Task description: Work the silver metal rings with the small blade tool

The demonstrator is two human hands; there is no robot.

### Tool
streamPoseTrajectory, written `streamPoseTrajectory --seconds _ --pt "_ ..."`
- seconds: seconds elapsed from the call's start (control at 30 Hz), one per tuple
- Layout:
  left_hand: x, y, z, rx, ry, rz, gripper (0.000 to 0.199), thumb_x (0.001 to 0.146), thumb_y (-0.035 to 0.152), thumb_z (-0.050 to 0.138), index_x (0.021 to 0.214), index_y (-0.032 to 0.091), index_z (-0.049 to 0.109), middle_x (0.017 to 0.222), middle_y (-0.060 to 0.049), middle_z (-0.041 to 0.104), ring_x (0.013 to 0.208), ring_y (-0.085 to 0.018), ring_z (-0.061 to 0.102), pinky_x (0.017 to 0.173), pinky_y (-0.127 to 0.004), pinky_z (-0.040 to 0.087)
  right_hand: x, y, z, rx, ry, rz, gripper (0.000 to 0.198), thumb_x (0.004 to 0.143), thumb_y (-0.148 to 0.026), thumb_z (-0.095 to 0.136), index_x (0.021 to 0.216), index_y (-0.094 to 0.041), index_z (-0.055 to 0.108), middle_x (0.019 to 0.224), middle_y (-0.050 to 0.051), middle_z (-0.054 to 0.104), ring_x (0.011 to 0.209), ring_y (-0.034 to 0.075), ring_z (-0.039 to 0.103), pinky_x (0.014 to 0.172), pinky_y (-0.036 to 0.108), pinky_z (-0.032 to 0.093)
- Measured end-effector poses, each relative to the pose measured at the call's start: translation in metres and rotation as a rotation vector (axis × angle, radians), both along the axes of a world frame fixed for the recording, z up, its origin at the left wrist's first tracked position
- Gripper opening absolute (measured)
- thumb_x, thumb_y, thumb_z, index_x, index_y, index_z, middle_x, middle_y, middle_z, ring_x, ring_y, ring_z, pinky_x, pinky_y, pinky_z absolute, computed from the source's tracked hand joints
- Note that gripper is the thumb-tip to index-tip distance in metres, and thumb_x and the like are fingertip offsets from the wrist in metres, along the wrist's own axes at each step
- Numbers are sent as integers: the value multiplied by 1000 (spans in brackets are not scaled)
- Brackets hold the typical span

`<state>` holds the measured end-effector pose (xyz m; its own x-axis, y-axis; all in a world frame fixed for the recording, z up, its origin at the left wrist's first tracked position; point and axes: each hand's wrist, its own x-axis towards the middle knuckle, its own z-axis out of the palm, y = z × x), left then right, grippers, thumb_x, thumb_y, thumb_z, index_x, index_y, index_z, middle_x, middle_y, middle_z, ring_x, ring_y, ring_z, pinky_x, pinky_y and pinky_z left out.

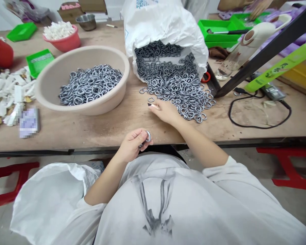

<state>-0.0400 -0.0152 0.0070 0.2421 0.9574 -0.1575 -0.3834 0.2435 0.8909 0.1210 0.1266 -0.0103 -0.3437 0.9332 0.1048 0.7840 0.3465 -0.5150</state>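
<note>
My left hand (132, 143), at the table's front edge, has its fingers closed on grey metal rings (148, 136); one ring shows clearly and how many lie beneath is hidden. My right hand (165, 111) is held over the table, fingers together, beside a spilled pile of metal rings (178, 86). A small pale piece with a dark tip (153, 106) shows at its fingertips; its kind is unclear. Just beyond those fingertips lies a single loose ring. The pile spreads from the mouth of a white sack (165, 23). To the left, a beige basin (102, 108) holds many similar rings.
White pieces (7, 92) lie heaped at the left, near a green tray (39, 63) and a red bowl (66, 44). A dark metal bar (257, 51) slants across the right, near a plastic bottle (234, 63) and a looped black cable (257, 126). Another person's hand (260, 8) appears top right.
</note>
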Motion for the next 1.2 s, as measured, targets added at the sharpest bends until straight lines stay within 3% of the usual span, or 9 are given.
streamPoseTrajectory --seconds 0.07,0.17,0.37,0.47,0.57,0.63,0.77,0.97,1.2 --pt "-3 3 1 -47 3 45 36 75 48 80 79 13 69 66 -4 64 48 -7 47 42 -18 30 -11 16 3 47 -152 -57 37 91 -45 62 118 -20 68 111 13 74 98 29 67 79 34 45" --pt "-6 9 0 -114 -22 118 34 71 37 82 95 15 71 67 -3 66 49 -8 51 39 -16 30 -24 26 8 51 -307 -72 31 97 -34 54 117 -15 69 119 19 72 104 32 68 83 39 48" --pt "-11 22 -2 -239 -127 240 24 67 28 77 78 13 63 69 -2 66 50 -8 54 36 -15 32 -33 36 8 103 -321 -82 34 96 -33 57 124 -14 65 123 21 69 105 33 69 85 41 49" --pt "-11 24 -2 -292 -142 273 28 71 34 77 74 14 56 70 -1 64 50 -7 55 36 -15 30 -32 39 10 45 -262 -84 24 96 -26 57 111 -12 69 116 21 71 102 31 67 84 39 47" --pt "-9 24 -5 -232 -95 318 38 71 43 81 77 16 55 66 3 58 48 -5 49 36 -14 28 -29 19 16 -106 99 35 16 95 -27 58 91 -14 67 88 9 70 81 20 63 73 30 45" --pt "-4 22 -9 -126 -22 367 44 71 52 81 81 17 57 64 5 53 46 -4 44 36 -14 26 -27 -9 19 -309 494 173 26 97 -37 53 82 -17 61 67 0 58 63 13 53 61 26 41" --pt "12 19 -15 57 80 395 50 76 65 73 80 17 59 65 4 51 48 -4 41 38 -15 28 -26 -69 17 -546 997 245 43 86 -64 61 81 -22 52 62 -5 51 54 12 48 53 25 42" --pt "19 12 -7 1 -23 274 45 77 56 76 72 17 54 60 4 46 49 -5 39 40 -15 30 -19 -92 11 -234 974 163 37 88 -57 64 99 -22 60 79 -2 61 70 13 57 69 27 48" --pt "14 8 5 -89 -176 136 46 76 49 77 63 17 47 53 6 39 43 -4 31 37 -15 24 -1 -90 22 -77 697 249 43 97 -58 50 85 -19 63 69 -1 60 62 12 52 61 26 38"
